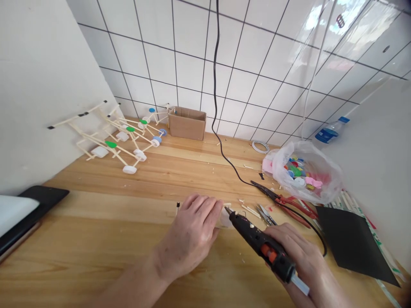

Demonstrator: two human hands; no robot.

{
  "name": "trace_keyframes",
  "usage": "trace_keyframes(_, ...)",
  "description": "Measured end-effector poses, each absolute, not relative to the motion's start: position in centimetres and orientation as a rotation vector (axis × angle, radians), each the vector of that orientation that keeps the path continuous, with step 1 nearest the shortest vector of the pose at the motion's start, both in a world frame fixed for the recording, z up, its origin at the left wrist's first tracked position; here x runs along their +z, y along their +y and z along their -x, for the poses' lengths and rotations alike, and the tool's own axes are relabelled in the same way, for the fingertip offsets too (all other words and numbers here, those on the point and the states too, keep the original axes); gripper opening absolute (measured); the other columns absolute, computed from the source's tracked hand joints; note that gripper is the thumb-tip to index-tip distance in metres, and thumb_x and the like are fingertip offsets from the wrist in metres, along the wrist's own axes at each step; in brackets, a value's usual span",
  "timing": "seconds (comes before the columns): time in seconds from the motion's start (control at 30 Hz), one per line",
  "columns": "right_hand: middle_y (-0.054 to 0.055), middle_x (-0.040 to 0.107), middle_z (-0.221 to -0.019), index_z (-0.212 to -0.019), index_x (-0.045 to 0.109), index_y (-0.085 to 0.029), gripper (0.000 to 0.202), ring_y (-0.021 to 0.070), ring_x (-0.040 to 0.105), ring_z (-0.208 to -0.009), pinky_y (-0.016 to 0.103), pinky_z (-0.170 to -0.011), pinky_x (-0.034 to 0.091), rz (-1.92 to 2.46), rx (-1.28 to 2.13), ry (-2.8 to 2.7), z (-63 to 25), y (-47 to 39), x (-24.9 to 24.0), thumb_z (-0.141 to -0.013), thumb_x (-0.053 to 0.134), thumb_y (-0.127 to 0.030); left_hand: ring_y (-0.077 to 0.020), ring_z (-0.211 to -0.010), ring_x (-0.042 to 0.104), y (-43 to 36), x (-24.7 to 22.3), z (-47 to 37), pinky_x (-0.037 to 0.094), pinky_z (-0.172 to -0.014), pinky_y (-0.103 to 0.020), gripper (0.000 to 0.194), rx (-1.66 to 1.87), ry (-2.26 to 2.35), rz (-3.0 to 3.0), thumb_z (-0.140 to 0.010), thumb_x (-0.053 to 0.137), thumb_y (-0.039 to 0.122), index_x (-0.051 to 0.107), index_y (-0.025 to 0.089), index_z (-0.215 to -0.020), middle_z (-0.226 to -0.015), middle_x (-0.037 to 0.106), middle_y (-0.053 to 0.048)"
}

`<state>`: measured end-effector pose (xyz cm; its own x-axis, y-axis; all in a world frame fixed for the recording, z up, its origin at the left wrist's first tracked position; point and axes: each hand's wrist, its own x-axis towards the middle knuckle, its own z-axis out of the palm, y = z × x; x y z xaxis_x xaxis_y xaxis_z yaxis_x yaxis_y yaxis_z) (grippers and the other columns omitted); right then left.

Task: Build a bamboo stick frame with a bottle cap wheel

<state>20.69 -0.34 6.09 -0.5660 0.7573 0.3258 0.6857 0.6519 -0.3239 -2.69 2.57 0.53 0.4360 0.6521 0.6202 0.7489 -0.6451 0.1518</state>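
My right hand (300, 256) is wrapped round a black hot glue gun (252, 235), with a clear glue stick (300, 283) poking out of its back end. The nozzle points up and left, close to the fingertips of my left hand (195, 229). Those fingers are closed on a small stick model, mostly hidden under the hand. A whitish round part (225, 218) of it shows beside the nozzle, and a black-tipped end (178, 205) sticks out on the left. Whether the nozzle touches the model I cannot tell.
Stick models with bottle-cap wheels (130, 143) stand back left, by a cardboard box (188, 124). To the right lie red-handled pliers (289, 205), scissors (266, 214), a tape roll (260, 147), a bag of caps (308, 171) and a black sheet (353, 241). A black cord (215, 85) crosses the table.
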Motion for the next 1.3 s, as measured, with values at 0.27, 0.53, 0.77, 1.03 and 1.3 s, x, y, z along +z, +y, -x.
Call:
trace_keyframes(0.27, 0.011, 0.069, -0.094, -0.108, 0.061, -0.018, 0.028, 0.0273, 0.066, -0.085, 0.034, -0.071, 0.055, 1.174, 0.250, -2.425, -20.5, -0.4, 6.0, -0.084, 0.048, -0.026, -0.0257, -0.084, 0.056, 2.4, 0.7, 2.7, 0.045, -0.077, -0.041, 0.031, -0.961, -1.210, 2.509, -0.077, 0.052, 0.003, 0.056, 0.005, -0.108, -0.095, 0.066, -0.013)
trace_keyframes(0.53, 0.011, 0.068, -0.094, -0.108, 0.053, -0.018, 0.025, 0.0263, 0.066, -0.084, 0.032, -0.067, 0.054, 1.098, 0.155, -2.433, -20.4, -0.2, 6.3, -0.084, 0.045, -0.019, -0.0260, -0.086, 0.055, 2.5, 0.6, 2.8, 0.045, -0.078, -0.042, 0.032, -0.948, -1.210, 2.510, -0.076, 0.054, 0.004, 0.056, 0.003, -0.108, -0.096, 0.065, -0.014)
trace_keyframes(0.77, 0.012, 0.068, -0.096, -0.109, 0.050, -0.019, 0.025, 0.0278, 0.066, -0.086, 0.034, -0.069, 0.054, 1.126, 0.127, -2.446, -20.8, -0.2, 6.1, -0.084, 0.046, -0.019, -0.0272, -0.087, 0.057, 2.4, 0.6, 2.8, 0.047, -0.077, -0.043, 0.034, -0.953, -1.247, 2.516, -0.075, 0.053, 0.004, 0.055, 0.007, -0.109, -0.096, 0.065, -0.014)
trace_keyframes(1.03, 0.010, 0.068, -0.096, -0.109, 0.050, -0.022, 0.028, 0.0274, 0.067, -0.086, 0.034, -0.068, 0.055, 1.164, 0.130, -2.400, -21.1, -0.3, 6.2, -0.082, 0.046, -0.017, -0.0265, -0.088, 0.058, 2.7, 0.1, 2.8, 0.048, -0.080, -0.043, 0.039, -1.117, -1.303, 2.516, -0.072, 0.056, 0.005, 0.054, 0.013, -0.109, -0.097, 0.066, -0.011)
trace_keyframes(1.3, 0.011, 0.063, -0.116, -0.123, 0.046, -0.023, 0.040, 0.0290, 0.064, -0.103, 0.033, -0.079, 0.056, 1.261, 0.119, -2.417, -23.2, -0.7, 4.6, -0.084, 0.053, -0.024, -0.0257, -0.089, 0.059, 2.6, 0.4, 2.8, 0.048, -0.080, -0.042, 0.039, -1.295, -1.352, 2.511, -0.068, 0.061, 0.006, 0.056, 0.011, -0.107, -0.096, 0.066, -0.011)
